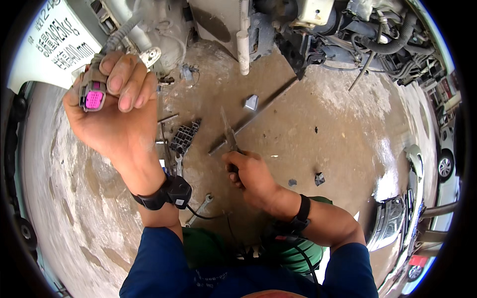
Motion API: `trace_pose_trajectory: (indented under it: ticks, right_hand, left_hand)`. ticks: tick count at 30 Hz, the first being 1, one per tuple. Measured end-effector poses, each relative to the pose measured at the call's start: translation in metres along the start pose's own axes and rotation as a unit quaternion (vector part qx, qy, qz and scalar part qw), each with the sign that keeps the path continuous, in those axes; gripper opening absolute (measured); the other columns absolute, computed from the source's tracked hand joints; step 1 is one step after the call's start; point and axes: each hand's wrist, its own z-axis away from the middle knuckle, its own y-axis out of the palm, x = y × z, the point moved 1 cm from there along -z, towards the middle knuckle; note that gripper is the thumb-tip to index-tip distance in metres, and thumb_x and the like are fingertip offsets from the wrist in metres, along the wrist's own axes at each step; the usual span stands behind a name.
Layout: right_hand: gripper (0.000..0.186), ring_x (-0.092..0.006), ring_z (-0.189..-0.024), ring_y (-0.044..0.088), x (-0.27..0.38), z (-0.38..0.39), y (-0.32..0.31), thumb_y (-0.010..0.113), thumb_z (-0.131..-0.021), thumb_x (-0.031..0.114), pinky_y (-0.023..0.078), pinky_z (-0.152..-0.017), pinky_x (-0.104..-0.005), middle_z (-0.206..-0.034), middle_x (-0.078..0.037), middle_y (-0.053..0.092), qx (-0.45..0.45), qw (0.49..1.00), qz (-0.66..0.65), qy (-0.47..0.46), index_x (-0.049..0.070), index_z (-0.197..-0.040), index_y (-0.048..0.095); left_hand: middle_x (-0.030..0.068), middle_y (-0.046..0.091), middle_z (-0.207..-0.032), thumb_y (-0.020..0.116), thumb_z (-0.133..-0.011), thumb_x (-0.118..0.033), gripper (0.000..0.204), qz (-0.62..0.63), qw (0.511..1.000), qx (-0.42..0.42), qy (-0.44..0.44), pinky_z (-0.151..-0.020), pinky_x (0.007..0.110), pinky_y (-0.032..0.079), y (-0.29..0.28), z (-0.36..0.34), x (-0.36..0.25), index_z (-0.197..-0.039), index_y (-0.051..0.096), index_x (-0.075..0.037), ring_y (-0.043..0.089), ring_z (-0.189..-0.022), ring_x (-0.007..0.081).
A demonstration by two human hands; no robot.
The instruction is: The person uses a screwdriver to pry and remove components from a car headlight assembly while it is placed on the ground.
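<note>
Connector plug [93,93] first: grey housing with a bright pink face, pinched in the left hand [117,111], fingers wrapped tight around it and raised up high, way left of the knife. A ribbed grey cable [120,34] runs up from the plug toward the white panel [49,47] above it. Between the plug and the knife, down on the concrete floor [323,114], there's a black plastic grid piece [185,136] and a couple of wrenches [198,204] near the left wrist. The knife [229,134] is gripped by its handle in the right hand [251,174], fist closed on it, blade pointing away from the body. Right of the knife, small black scraps [319,178] lie on the floor, and further right a car headlight [385,223] sits at the edge.
</note>
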Motion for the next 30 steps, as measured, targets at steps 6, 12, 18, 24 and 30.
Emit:
trace_pose_trajectory:
  ticks: [6,12,18,24,30]
  right_hand:
    - [0.015,-0.0066,-0.055,0.044,0.007,0.008,-0.010,0.059,-0.091,0.021,0.031,-0.048,-0.0218,-0.070,0.001,0.051,-0.026,0.999,-0.026,0.022,0.010,-0.081,0.055]
    - [0.008,-0.0059,-0.052,0.039,0.019,0.016,-0.002,0.055,-0.091,0.016,0.028,-0.045,-0.0211,-0.074,0.001,0.050,-0.014,0.992,-0.085,-0.097,0.009,-0.089,0.051]
    - [0.016,-0.0037,-0.054,0.035,0.018,0.017,-0.021,0.044,-0.098,0.015,0.028,-0.048,-0.0188,-0.069,0.003,0.045,-0.115,0.970,-0.091,-0.196,0.007,-0.090,0.055]
    - [0.040,-0.0205,-0.110,0.059,0.017,0.011,-0.027,0.038,-0.102,0.020,0.049,-0.091,-0.0334,-0.125,-0.011,0.056,-0.173,0.917,0.065,-0.352,-0.004,-0.133,0.046]
    - [0.047,-0.0181,-0.117,0.053,0.014,0.006,-0.052,0.038,-0.103,0.031,0.043,-0.097,-0.0325,-0.129,-0.008,0.052,-0.168,0.903,0.188,-0.348,-0.001,-0.137,0.042]
  left_hand:
    - [0.0017,0.044,-0.067,0.053,-0.084,-0.022,0.016,-0.040,0.999,0.033,0.003,-0.053,0.032,0.036,0.002,-0.006,0.014,-0.080,0.047,-0.007,0.044,-0.054,0.0160]
    - [0.0101,0.056,-0.069,0.053,-0.085,-0.023,0.019,-0.455,0.886,-0.055,0.072,-0.054,0.041,0.044,-0.047,0.008,0.081,-0.083,0.053,-0.004,0.057,-0.059,0.0234]
    - [0.0302,0.065,-0.088,0.058,-0.082,-0.021,0.047,-0.402,0.870,-0.178,-0.224,-0.080,0.048,0.052,-0.025,0.028,0.166,-0.110,0.044,0.014,0.066,-0.085,0.0439]
    - [0.0305,0.057,-0.095,0.059,-0.079,-0.014,0.037,-0.339,0.885,-0.304,-0.098,-0.076,0.051,0.048,-0.028,0.060,0.195,-0.105,0.041,0.006,0.061,-0.085,0.0453]
    - [0.0294,0.056,-0.091,0.058,-0.075,-0.009,0.037,-0.272,0.904,-0.261,-0.203,-0.074,0.053,0.049,-0.045,0.063,0.192,-0.103,0.040,0.007,0.061,-0.084,0.0444]
